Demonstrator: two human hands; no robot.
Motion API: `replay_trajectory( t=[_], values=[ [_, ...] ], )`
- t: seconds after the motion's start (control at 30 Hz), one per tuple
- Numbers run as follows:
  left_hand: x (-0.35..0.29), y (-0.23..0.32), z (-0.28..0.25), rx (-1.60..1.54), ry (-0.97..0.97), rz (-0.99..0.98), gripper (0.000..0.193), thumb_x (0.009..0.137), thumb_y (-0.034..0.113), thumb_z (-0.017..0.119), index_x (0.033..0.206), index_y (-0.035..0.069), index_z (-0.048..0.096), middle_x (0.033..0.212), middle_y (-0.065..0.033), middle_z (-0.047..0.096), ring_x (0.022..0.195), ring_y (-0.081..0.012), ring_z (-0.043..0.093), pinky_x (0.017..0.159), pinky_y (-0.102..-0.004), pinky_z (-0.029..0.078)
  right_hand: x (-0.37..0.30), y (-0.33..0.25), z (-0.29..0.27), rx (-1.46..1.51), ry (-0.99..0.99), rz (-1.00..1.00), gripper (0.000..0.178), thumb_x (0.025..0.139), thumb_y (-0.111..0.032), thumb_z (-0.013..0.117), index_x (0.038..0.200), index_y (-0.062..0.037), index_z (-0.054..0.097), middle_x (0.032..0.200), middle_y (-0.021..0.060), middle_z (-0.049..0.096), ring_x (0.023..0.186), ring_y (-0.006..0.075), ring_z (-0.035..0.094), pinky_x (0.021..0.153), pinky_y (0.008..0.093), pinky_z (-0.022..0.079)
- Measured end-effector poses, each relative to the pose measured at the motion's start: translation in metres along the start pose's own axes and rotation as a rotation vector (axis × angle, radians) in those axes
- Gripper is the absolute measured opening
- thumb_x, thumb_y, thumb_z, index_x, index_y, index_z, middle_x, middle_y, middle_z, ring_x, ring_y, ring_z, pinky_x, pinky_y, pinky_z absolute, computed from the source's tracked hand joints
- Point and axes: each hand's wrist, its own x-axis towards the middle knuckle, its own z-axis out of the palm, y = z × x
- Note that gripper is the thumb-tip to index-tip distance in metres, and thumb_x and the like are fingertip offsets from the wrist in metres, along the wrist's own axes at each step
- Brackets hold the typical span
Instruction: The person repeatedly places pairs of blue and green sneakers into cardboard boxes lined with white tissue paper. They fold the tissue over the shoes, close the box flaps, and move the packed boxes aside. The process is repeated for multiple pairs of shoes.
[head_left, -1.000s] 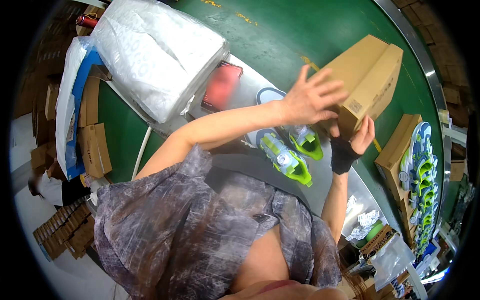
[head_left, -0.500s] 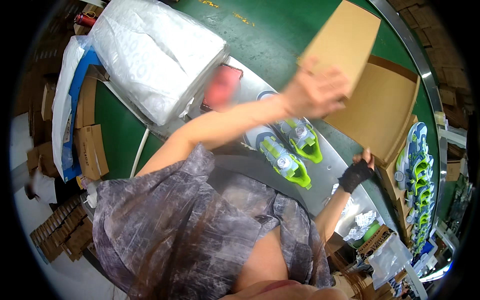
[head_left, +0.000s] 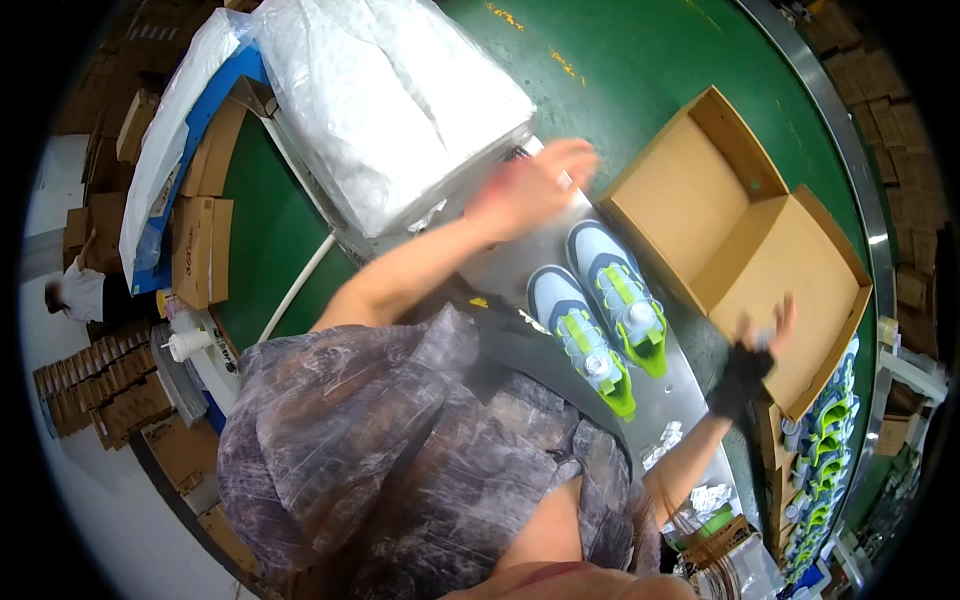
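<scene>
An open brown cardboard shoe box lies flat on the green surface, its lid folded out to the right. A pair of pale blue shoes with bright green soles sits on the grey metal table just left of the box. My left hand hovers above the table near the plastic-wrapped white stack, fingers apart, holding nothing. My right hand, in a black fingerless glove, is spread at the near edge of the box lid and touches it or hangs just over it.
A big stack of white sheets in clear plastic fills the upper left. Brown cartons lie at the left. More blue and green shoes line a rack at the lower right. Another person stands at the far left.
The box was shut and held up in both hands; its lid swung open and it now lies open on the green surface. My left hand has moved left, away from the box.
</scene>
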Motion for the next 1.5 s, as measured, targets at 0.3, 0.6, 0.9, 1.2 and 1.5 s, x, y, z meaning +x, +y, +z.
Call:
replay_trajectory(
  t=[0.3, 0.6, 0.9, 1.2, 1.5],
  values=[
    [-0.048, -0.134, -0.166, 0.832, 0.206, -0.257, 0.021, 0.081, 0.026, 0.056, 0.087, 0.006, 0.057, 0.084, -0.0141, 0.057, 0.081, -0.0306, 0.053, 0.073, -0.0375, 0.041, 0.005, -0.023, 0.116, -0.407, -0.903, 0.044, 0.050, 0.082, -0.036, 0.051, 0.128, -0.0220, 0.039, 0.119, 0.0174, 0.049, 0.105, 0.0337, 0.050, 0.088, 0.0446, 0.039],
    [-0.033, -0.151, -0.210, 0.635, 0.174, -0.291, 0.024, 0.087, 0.029, 0.048, 0.086, 0.006, 0.053, 0.076, -0.0173, 0.059, 0.074, -0.0362, 0.057, 0.064, -0.0445, 0.044, 0.008, -0.031, 0.113, -0.489, -0.941, -0.034, 0.036, 0.087, -0.030, 0.043, 0.123, -0.0223, 0.043, 0.099, 0.0186, 0.059, 0.091, 0.0336, 0.057, 0.075, 0.0431, 0.045],
    [0.039, 0.072, -0.220, 0.501, 0.242, 0.306, 0.028, 0.086, 0.016, 0.048, 0.100, -0.008, 0.048, 0.074, -0.0110, 0.055, 0.067, -0.0179, 0.054, 0.059, -0.0271, 0.045, 0.003, -0.059, 0.086, -0.189, -0.840, -0.045, 0.075, 0.073, -0.038, 0.065, 0.135, -0.0166, 0.028, 0.127, 0.0198, 0.042, 0.115, 0.0339, 0.044, 0.093, 0.0408, 0.036],
    [0.121, 0.205, -0.003, -0.544, -0.105, 0.489, 0.033, 0.089, 0.025, 0.052, 0.101, -0.004, 0.047, 0.072, -0.0109, 0.061, 0.068, -0.0162, 0.063, 0.059, -0.0249, 0.050, 0.053, -0.122, 0.034, 0.944, 0.148, 0.250, 0.051, 0.080, -0.002, 0.055, 0.126, -0.0061, 0.034, 0.107, 0.0110, 0.051, 0.089, 0.0163, 0.055, 0.074, 0.0309, 0.049],
    [0.098, 0.090, 0.089, 0.504, -0.273, 0.932, 0.048, 0.075, 0.041, 0.059, 0.114, 0.014, 0.052, 0.130, -0.0122, 0.040, 0.126, -0.0243, 0.030, 0.098, -0.0609, 0.014, 0.022, 0.081, -0.175, 0.194, 1.229, 0.166, 0.057, 0.067, -0.002, 0.064, 0.117, -0.0047, 0.038, 0.100, 0.0154, 0.047, 0.085, 0.0268, 0.053, 0.068, 0.0399, 0.050]
  ],
)
